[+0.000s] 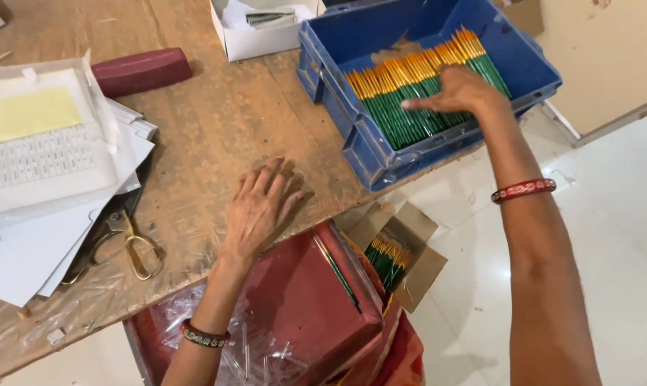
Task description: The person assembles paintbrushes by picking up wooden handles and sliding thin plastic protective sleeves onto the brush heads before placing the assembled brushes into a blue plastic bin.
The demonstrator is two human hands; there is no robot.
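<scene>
Right hand (458, 91), fingers spread, presses on the row of thin green-handled, orange-tipped paintbrushes (409, 100) in the blue plastic crate (352, 136) at the wooden table's (216, 129) far corner (light, stiff, likely best pinched mid-handle), while left hand (259, 207) lies flat and empty near the front edge.
</scene>
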